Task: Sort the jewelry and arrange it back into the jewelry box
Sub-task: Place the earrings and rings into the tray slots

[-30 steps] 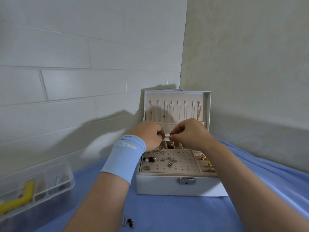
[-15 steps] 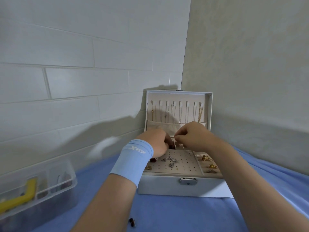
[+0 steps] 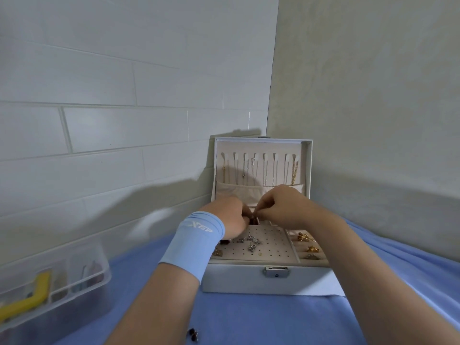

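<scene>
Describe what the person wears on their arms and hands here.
No sleeves or gloves on either side. The left hand has a light blue wristband at the wrist, with white XTEP lettering. The right hand and its arm wear nothing visible.

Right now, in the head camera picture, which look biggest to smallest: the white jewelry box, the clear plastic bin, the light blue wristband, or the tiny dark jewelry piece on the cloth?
1. white jewelry box
2. clear plastic bin, partly cropped
3. light blue wristband
4. tiny dark jewelry piece
</scene>
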`<state>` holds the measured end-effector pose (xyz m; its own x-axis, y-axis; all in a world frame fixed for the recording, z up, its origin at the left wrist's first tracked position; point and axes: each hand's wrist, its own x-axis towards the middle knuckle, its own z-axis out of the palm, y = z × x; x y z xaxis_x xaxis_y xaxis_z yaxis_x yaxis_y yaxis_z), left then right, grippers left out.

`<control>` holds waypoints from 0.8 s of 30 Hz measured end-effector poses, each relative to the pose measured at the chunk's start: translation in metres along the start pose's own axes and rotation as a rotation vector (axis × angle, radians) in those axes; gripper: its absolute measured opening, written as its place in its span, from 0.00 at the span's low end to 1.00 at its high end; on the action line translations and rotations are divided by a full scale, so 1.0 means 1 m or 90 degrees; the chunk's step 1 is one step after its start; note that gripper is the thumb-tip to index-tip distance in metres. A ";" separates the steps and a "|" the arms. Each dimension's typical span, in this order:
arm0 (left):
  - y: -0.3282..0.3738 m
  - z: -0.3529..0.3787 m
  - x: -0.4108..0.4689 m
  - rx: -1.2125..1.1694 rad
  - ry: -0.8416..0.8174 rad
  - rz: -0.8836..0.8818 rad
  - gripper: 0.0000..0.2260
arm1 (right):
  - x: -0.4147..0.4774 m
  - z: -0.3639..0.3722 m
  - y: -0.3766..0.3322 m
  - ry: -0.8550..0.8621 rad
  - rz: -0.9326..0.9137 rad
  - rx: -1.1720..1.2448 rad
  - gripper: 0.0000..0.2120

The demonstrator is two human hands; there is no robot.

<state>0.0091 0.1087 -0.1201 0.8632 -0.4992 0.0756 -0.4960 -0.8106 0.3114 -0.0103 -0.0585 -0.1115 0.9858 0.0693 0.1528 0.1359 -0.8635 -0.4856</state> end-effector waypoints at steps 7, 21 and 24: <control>0.002 -0.010 -0.010 -0.046 0.068 0.006 0.17 | -0.001 0.008 -0.003 -0.018 -0.014 -0.025 0.11; -0.029 -0.037 -0.111 -0.002 0.041 -0.093 0.06 | -0.063 0.021 -0.091 -0.069 -0.162 -0.043 0.06; -0.040 -0.037 -0.138 0.017 -0.057 -0.117 0.07 | -0.082 0.033 -0.111 -0.161 -0.188 -0.067 0.07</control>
<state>-0.0871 0.2212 -0.1076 0.9284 -0.3658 -0.0653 -0.3338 -0.8982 0.2862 -0.1035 0.0479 -0.0982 0.9009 0.4311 0.0497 0.4188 -0.8337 -0.3598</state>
